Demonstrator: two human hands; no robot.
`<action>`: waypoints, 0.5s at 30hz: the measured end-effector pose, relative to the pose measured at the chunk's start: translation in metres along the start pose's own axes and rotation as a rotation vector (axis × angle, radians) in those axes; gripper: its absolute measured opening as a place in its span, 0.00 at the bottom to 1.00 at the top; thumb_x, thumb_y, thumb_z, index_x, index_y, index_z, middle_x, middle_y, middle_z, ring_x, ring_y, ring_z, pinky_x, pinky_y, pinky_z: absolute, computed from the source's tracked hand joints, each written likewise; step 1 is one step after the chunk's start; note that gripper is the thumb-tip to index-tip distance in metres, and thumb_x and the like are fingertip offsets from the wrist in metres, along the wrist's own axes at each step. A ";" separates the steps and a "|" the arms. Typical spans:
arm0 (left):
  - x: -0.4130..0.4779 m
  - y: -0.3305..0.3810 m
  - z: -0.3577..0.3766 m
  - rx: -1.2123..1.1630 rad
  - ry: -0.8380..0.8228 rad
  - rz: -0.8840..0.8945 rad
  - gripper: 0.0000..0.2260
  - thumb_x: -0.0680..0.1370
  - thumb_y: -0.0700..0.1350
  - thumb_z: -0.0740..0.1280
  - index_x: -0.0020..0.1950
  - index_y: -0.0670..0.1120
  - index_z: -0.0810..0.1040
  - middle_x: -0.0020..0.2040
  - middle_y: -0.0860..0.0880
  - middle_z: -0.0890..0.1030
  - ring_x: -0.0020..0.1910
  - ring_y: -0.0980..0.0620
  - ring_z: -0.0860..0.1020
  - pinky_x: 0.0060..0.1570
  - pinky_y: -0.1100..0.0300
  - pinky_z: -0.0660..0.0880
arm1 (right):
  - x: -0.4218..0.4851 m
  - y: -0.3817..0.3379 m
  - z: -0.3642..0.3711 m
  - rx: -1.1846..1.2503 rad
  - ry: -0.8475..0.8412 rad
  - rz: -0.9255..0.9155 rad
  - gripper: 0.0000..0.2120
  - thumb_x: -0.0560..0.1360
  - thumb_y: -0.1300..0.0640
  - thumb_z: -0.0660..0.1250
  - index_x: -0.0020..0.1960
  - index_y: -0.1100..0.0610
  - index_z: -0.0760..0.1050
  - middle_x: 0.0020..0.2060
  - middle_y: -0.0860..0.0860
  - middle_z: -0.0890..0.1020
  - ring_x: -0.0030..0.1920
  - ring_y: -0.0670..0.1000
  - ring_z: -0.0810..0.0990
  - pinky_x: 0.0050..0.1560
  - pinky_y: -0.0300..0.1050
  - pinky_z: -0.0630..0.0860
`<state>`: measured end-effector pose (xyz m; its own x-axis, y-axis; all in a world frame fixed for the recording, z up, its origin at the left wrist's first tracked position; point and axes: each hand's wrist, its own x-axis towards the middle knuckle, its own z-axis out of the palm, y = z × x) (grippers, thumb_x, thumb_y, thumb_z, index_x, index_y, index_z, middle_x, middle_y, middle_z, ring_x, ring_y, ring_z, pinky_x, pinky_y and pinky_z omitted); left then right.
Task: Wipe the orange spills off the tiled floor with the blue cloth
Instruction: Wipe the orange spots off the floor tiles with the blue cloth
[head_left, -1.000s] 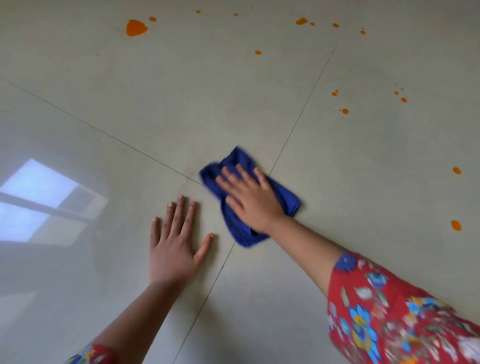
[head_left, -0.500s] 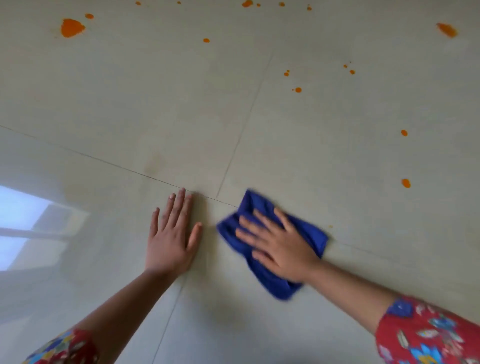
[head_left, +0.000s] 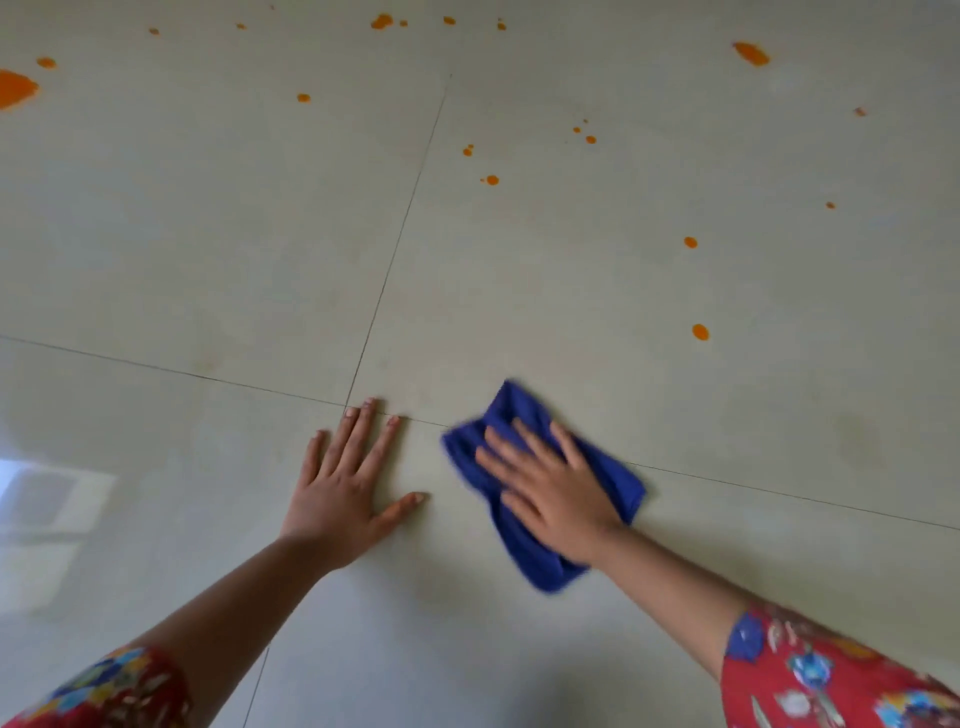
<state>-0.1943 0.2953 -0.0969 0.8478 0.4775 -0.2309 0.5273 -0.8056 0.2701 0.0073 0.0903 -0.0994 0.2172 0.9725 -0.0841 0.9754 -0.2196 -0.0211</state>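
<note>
1. The blue cloth (head_left: 621, 483) lies crumpled flat on the tiled floor (head_left: 571, 291), across a grout line (head_left: 779, 493) and just right of the corner where four tiles meet. Its left edge is blurred.
2. The right hand (head_left: 556, 499) presses down on top of the cloth, palm flat and fingers straight and spread; it is not curled round the fabric.
3. The left hand (head_left: 337, 499) rests flat on the bare tile just beside the cloth without touching it. Its fingers are straight and close together, with the thumb stuck out to the side and the fingertips at the tile corner.
4. The orange spills sit well apart from the cloth: the nearest drop (head_left: 700, 331) is up and to the right, small dots (head_left: 491, 180) lie farther up, a large blot (head_left: 15, 88) is at the left edge, and a smear (head_left: 750, 53) is at the top right.
5. Both forearms are bare, with red floral sleeves (head_left: 831, 680) at the bottom corners.
6. A pale window reflection (head_left: 47, 499) glares on the glossy tile at left.
</note>
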 end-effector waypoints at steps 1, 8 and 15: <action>0.000 0.000 -0.002 -0.008 -0.008 -0.008 0.39 0.72 0.74 0.44 0.77 0.58 0.37 0.78 0.55 0.34 0.77 0.54 0.35 0.75 0.49 0.40 | -0.028 0.000 0.001 0.024 -0.023 -0.062 0.25 0.81 0.45 0.50 0.78 0.43 0.52 0.78 0.43 0.55 0.77 0.50 0.56 0.74 0.56 0.49; 0.002 0.005 -0.012 -0.035 -0.048 -0.035 0.39 0.70 0.72 0.42 0.76 0.58 0.36 0.77 0.55 0.34 0.77 0.54 0.36 0.74 0.53 0.42 | -0.054 0.107 0.002 0.129 0.058 0.717 0.27 0.80 0.41 0.39 0.77 0.45 0.55 0.76 0.43 0.58 0.75 0.51 0.63 0.73 0.57 0.54; -0.022 0.009 -0.033 -0.135 -0.082 -0.053 0.31 0.79 0.60 0.56 0.79 0.54 0.49 0.78 0.58 0.50 0.78 0.55 0.50 0.75 0.57 0.49 | 0.029 0.030 -0.003 0.185 0.059 0.423 0.25 0.80 0.45 0.45 0.74 0.45 0.65 0.74 0.43 0.67 0.74 0.51 0.65 0.72 0.54 0.54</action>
<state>-0.2063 0.2888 -0.0580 0.8138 0.4838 -0.3220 0.5790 -0.7226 0.3777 0.0432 0.1125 -0.0997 0.6019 0.7958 -0.0664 0.7783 -0.6031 -0.1746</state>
